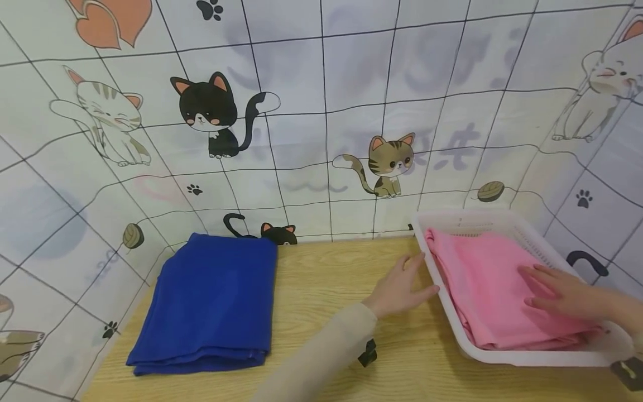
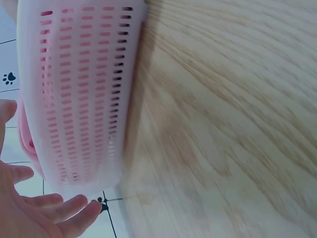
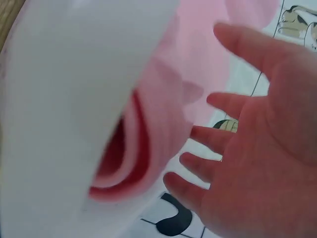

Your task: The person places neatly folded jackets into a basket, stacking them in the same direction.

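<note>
Fingers are spread, nothing grasped: the left hand [image 1: 399,289] is held beside the left rim of the basket [image 1: 532,358], the right hand [image 1: 570,297] over the pink cloth [image 1: 477,285] inside. Folds could be ruffled if the cloth were dragged across the rim. One basket and one pink cloth are counted near the far edge of the table [image 1: 326,285], one blue cloth [image 1: 216,296] by its left edge.

Left grip [image 1: 396,291] splayed, right grip [image 1: 570,293] outspread
</note>
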A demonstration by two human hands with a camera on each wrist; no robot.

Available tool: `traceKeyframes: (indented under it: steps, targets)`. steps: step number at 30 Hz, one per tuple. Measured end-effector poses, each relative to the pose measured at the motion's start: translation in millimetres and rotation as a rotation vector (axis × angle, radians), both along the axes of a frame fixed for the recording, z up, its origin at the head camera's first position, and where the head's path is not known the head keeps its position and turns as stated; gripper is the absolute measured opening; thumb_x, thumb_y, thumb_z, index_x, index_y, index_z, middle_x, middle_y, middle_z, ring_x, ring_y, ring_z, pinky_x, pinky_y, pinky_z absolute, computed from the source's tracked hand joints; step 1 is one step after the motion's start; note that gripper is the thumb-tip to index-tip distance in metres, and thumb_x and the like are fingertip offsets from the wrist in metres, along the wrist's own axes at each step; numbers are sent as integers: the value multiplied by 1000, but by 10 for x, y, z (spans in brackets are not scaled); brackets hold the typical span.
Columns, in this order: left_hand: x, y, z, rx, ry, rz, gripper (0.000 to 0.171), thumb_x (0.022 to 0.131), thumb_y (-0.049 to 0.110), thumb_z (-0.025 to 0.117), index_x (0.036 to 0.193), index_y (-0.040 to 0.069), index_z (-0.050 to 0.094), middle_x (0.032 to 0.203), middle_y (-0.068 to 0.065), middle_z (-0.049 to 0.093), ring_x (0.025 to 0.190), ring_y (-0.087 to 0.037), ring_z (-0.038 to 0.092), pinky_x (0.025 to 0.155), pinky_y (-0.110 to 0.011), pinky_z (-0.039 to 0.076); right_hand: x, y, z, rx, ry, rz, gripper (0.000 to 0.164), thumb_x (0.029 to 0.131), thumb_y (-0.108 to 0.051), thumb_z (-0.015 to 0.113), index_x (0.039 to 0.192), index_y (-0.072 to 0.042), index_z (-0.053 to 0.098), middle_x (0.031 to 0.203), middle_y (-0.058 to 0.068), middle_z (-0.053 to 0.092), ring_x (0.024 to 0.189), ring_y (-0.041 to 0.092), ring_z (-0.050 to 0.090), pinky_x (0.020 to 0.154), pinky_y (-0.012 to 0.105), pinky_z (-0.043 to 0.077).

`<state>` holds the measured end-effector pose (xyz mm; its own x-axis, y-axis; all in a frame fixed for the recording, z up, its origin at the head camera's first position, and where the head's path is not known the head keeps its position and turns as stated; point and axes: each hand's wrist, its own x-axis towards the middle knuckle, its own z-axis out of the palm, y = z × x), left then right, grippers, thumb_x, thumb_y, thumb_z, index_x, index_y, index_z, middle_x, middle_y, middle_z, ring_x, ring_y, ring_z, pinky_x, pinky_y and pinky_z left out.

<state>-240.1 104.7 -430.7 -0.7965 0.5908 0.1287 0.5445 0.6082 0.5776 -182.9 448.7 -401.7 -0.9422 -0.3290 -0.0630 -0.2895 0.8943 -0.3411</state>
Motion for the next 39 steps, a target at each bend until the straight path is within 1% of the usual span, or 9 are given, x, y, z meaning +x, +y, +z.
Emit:
traceKeyframes:
  steps: [3,5,6,9,14,20,23,31,39]
  targets:
    - [-7,-53,-38,-18,5,0,75,94,61,46,155,26,20,156,-8,23,138,-25,31,97,-48,42,-16,-45,28,23,31,-13,69,96,-26,57,147,7,24,133,47,28,117,66,25,88,78,20]
    - [-16,-86,-54,-37,17,7,72,95,62,42,155,29,20,157,-6,22,139,-25,28,97,-51,41,-28,-79,62,11,26,-24,64,98,-28,54,145,8,28,134,47,27,118,67,23,88,78,19]
    - [-20,-102,-59,-49,19,12,71,95,63,40,155,30,20,157,-6,22,139,-25,28,97,-51,41,-37,-97,81,22,20,-27,62,99,-29,52,141,11,31,134,47,27,118,67,23,88,77,20]
    - [-40,-155,-76,-93,30,28,68,96,64,34,155,30,21,157,-7,22,138,-28,32,97,-51,42,-41,-138,126,10,-3,-39,62,100,-30,51,141,11,31,135,47,25,120,67,21,89,77,18]
    - [-92,-249,-127,-166,43,63,69,96,66,29,154,30,25,156,-8,24,136,-30,36,99,-48,40,-27,-194,147,-25,-36,-42,64,100,-31,50,145,9,26,139,46,21,123,67,16,91,78,13]
    - [-152,-399,-185,-223,38,112,68,96,66,28,154,30,26,154,-10,30,134,-30,38,99,-49,41,-15,-311,164,-68,-46,-17,69,100,-31,51,150,3,20,143,43,18,127,63,15,92,77,12]
    - [-177,-488,-210,-246,28,131,68,97,65,28,154,29,26,154,-10,31,134,-32,38,100,-49,40,-21,-387,184,-87,-37,2,70,99,-31,54,151,1,20,144,41,20,128,62,17,92,77,15]
    - [-199,-703,-302,-246,-3,146,68,98,63,27,154,25,26,154,-14,30,134,-36,37,102,-53,37,-31,-578,216,-89,9,47,67,98,-30,57,150,-1,27,144,38,26,126,59,26,90,75,24]
    - [-200,-871,-370,-270,0,171,67,98,62,29,154,24,29,153,-15,31,133,-37,38,100,-55,38,-8,-759,229,-79,73,84,67,95,-32,61,151,-9,30,145,30,33,126,55,31,91,72,29]
